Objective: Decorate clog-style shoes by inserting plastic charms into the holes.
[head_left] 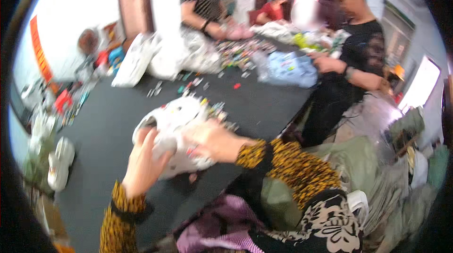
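Observation:
A white plastic bag (179,111) with small coloured spots lies on the black tabletop in front of me, crumpled and puffed up. My left hand (144,161) is at its near left side, fingers and thumb spread apart, with no grip visible. Over the bag's right side reaches my right hand (214,140), its fingers smeared by motion, so whether they pinch the plastic cannot be made out. Small mixed-colour pieces (218,110) lie just behind the bag. A small pinkish piece (193,177) rests in front of it.
Full white bags (165,57) and a heap of small coloured pieces (243,52) occupy the far table. A blue plastic bag (290,69) lies near a person in black (363,50) at right. A person in stripes (203,5) works opposite. A white bundle (60,163) sits at the left edge.

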{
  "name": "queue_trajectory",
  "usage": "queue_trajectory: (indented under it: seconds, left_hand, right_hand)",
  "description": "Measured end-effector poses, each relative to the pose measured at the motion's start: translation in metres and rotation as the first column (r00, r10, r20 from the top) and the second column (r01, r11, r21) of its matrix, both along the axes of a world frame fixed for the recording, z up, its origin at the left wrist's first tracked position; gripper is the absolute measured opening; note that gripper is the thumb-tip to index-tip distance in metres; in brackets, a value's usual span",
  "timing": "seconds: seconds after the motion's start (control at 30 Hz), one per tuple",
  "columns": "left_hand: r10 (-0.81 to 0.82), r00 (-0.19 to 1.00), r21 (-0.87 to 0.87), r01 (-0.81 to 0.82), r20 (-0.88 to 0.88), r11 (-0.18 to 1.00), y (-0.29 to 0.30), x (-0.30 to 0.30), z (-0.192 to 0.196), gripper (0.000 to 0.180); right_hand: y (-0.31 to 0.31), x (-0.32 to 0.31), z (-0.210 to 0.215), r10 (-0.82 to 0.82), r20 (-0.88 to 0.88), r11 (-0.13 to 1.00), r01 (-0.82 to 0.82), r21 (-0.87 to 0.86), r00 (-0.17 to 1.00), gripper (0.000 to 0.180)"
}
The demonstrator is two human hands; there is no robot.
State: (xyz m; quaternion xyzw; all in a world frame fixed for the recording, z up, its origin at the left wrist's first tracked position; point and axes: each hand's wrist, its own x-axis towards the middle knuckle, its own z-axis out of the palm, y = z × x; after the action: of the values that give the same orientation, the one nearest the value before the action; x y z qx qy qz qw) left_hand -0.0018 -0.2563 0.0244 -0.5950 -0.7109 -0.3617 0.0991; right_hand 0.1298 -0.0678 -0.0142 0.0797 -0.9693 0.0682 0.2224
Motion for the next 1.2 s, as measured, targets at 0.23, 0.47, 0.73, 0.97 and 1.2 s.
queue_trajectory:
  seconds: [0.23,0.47,0.73,0.97,1.2]
  left_hand:
    - [-0.137,0.981,-0.283,0.171,0.135,0.944,-0.014,-0.009,-0.009,0.005]
    - [-0.317,0.888,-0.459,0.447,0.334,0.768,0.021,-0.030,-0.008,0.017]
    - [-0.186,0.947,-0.556,0.305,0.261,0.774,0.025,-0.019,-0.002,0.024]
    - [-0.056,0.977,-0.019,0.062,0.203,0.998,-0.025,-0.002,0.045,0.019]
    - [-0.324,0.909,0.513,0.153,0.262,0.844,-0.063,-0.013,0.091,0.047]
  right_hand:
    - [-0.005,-0.008,-0.009,0.004,0.011,1.000,-0.004,-0.008,1.000,0.058]
    - [0.000,-0.010,-0.012,0.036,-0.031,0.997,-0.038,-0.062,0.999,0.061]
    - [0.000,-0.005,-0.010,0.030,-0.078,0.997,-0.035,-0.063,0.996,0.061]
    - [0.007,-0.010,0.015,0.173,0.093,0.977,-0.159,-0.141,0.980,0.038]
    - [0.030,-0.034,0.075,0.134,0.031,0.980,-0.127,-0.152,0.991,0.022]
